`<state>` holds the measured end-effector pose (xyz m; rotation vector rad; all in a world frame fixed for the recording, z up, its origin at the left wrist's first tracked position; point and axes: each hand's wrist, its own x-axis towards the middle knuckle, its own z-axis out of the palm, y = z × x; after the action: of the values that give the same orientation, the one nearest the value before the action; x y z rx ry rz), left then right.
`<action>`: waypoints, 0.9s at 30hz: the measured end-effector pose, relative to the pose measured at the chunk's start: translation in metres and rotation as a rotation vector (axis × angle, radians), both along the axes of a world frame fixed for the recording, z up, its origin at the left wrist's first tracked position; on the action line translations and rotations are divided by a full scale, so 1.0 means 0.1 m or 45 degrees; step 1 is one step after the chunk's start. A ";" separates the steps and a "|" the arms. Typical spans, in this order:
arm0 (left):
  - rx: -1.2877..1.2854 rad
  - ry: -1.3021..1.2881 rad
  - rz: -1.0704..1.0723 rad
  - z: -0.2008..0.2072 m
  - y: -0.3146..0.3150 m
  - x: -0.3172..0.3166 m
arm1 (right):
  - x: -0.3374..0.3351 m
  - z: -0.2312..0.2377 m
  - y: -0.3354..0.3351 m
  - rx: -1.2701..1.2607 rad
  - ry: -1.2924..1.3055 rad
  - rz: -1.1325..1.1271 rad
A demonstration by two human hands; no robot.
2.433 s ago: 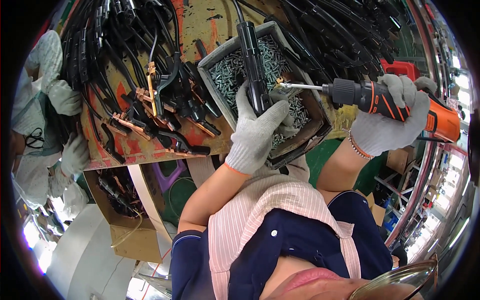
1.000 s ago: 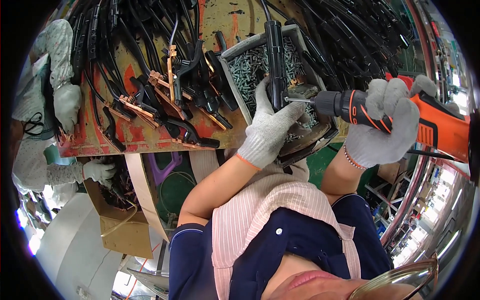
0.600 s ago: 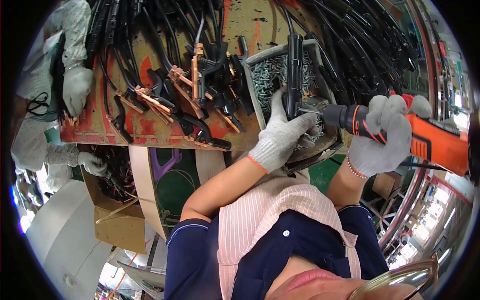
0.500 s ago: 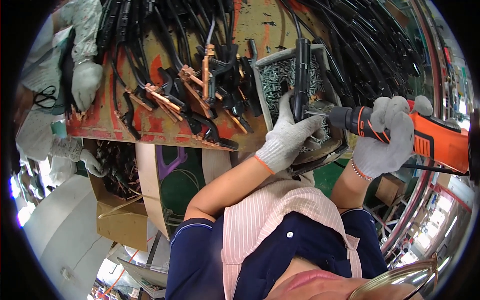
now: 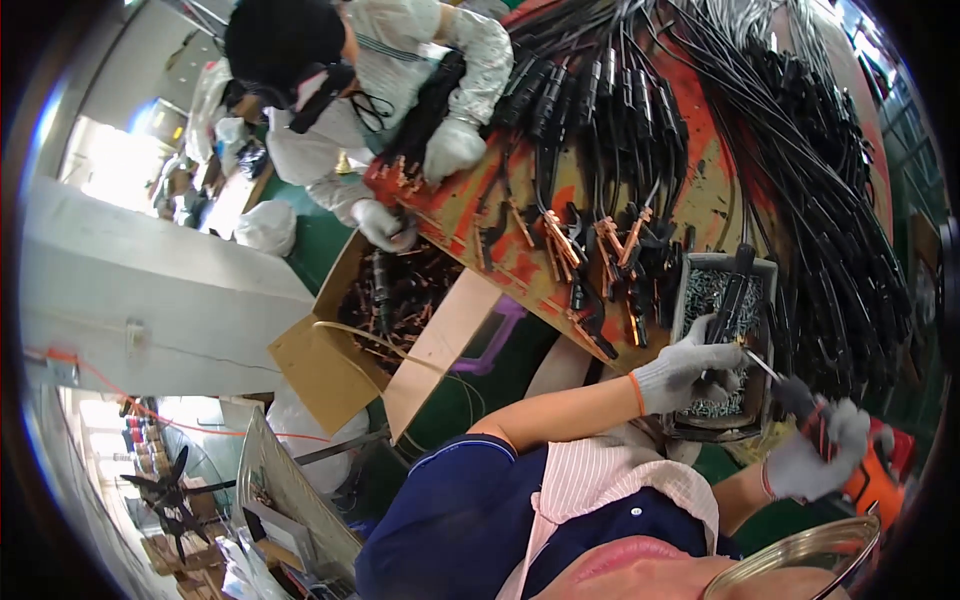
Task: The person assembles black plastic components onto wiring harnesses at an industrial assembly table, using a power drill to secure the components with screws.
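Note:
My left hand (image 5: 690,372), in a pale knit glove with an orange cuff edge, is closed around the lower end of a black cylindrical handle (image 5: 738,285) with a cable at its top. My right hand (image 5: 822,452), gloved too, grips an orange and black power screwdriver (image 5: 872,488). Its thin bit (image 5: 763,366) slants up to my left fingertips, by the handle's lower end; whether it touches the handle I cannot tell. Beneath my left hand sits a bin of small screws (image 5: 706,290).
Black holders with copper jaws (image 5: 607,240) lie across the worn red and yellow table (image 5: 700,190). Many black cables and handles (image 5: 800,190) pile up at right. A co-worker's gloved hand (image 5: 455,150) is at far left, above a cardboard box (image 5: 325,400) of parts.
The whole view has swung left, so the bin and my hands appear farther right and lower. The screwdriver, nearly level before, now slants down to the right. Both hands keep their holds.

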<state>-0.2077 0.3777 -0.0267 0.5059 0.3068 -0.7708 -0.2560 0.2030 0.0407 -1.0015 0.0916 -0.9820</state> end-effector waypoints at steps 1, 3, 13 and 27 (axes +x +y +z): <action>0.013 -0.011 -0.009 0.11 0.03 0.01 | -0.11 -0.03 -0.23 0.080 -0.265 0.284; -0.095 -0.067 -0.053 0.39 0.07 0.02 | -0.20 -0.02 -0.26 0.148 -0.222 0.082; 0.239 -0.223 -0.080 0.48 -1.34 0.34 | -0.61 -0.18 -0.81 0.110 -0.197 -0.243; 0.891 -1.627 -0.200 0.24 0.05 0.42 | -0.01 0.14 -0.18 0.064 0.344 -0.269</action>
<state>-0.1653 0.3829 -0.0025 1.5740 -0.6965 -0.3417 -0.2571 0.1845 0.0551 -1.0891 0.4516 -1.0252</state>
